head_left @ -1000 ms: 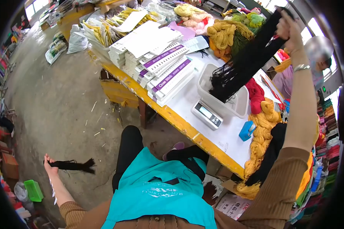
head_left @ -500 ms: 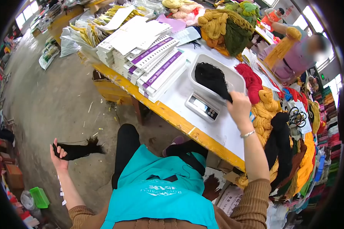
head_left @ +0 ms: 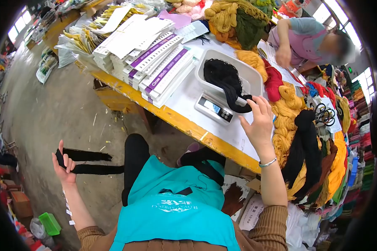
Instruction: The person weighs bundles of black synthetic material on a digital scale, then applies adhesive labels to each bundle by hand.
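Observation:
My left hand [head_left: 65,168], out over the floor at the left, has its fingers closed round a black yarn hank [head_left: 94,169] whose two ends hang apart. My right hand [head_left: 259,122] is at the near right corner of a white plastic tub [head_left: 255,83], fingers spread, holding nothing. In the tub lies a bundle of black yarn [head_left: 223,77], part of it draped over the near rim close to my fingertips. The tub sits on a digital scale [head_left: 214,109] with a lit display; the figures are too small to read.
Stacked white cards with purple bands [head_left: 160,75] stand left of the scale. Yellow yarn [head_left: 285,111], red yarn [head_left: 273,83], a long black hank [head_left: 302,154] and scissors [head_left: 325,114] lie at the right. Across the table a person [head_left: 303,39] leans over papers.
My right hand has let go of the black yarn, which now hangs over the tub's rim. The hank in my left hand has parted into two ends. The co-worker's yellow yarn is now on the table.

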{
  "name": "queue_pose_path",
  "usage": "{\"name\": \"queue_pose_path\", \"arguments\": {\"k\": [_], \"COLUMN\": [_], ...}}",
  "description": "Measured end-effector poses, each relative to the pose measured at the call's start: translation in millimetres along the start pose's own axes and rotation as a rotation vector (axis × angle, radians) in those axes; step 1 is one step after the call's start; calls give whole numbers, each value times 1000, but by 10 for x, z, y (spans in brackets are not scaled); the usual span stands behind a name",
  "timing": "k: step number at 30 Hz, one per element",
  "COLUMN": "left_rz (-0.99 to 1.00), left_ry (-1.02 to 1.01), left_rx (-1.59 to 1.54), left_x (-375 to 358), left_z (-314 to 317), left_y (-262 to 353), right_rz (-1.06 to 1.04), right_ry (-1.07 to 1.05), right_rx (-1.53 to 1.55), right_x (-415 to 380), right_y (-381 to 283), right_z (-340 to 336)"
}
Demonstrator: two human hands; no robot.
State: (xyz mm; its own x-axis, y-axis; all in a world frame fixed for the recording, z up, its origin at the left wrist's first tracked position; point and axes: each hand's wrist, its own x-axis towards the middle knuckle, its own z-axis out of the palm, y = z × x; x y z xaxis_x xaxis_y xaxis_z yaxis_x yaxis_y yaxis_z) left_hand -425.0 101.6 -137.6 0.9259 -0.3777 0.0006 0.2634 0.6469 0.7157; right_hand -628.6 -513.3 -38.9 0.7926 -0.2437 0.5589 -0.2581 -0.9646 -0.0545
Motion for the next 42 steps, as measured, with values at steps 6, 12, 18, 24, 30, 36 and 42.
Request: {"name": "queue_pose_path", "arguments": {"k": [6,12,18,24,30,36,42], "left_rz": [116,123,71,-44,-68,-88,-75], "left_ry": [281,214,164,-95,-155,-320,-589], "left_rx": [505,401,194,-124,-164,-462,-426], "left_x": [36,91,127,126,125,234,362], "left_z": [331,663,872,1008,1022,867,1450], "left_y": [-157,-217,-236,-209,-230,-126,-7], "right_rz": [-11,-9,0,-96,168,-862,-563], "right_ry": [-44,-65,-91,-112,-132,553,311], "right_rx": [-15,-14,-68,-207,1074,367,880], "right_x": [8,38,86,259,1418,2625,2660], "right_y": [-57,-48,-29,-6,-15,-314,-952], "right_z": [4,95,269,544,-473,-2180,-2757]}}
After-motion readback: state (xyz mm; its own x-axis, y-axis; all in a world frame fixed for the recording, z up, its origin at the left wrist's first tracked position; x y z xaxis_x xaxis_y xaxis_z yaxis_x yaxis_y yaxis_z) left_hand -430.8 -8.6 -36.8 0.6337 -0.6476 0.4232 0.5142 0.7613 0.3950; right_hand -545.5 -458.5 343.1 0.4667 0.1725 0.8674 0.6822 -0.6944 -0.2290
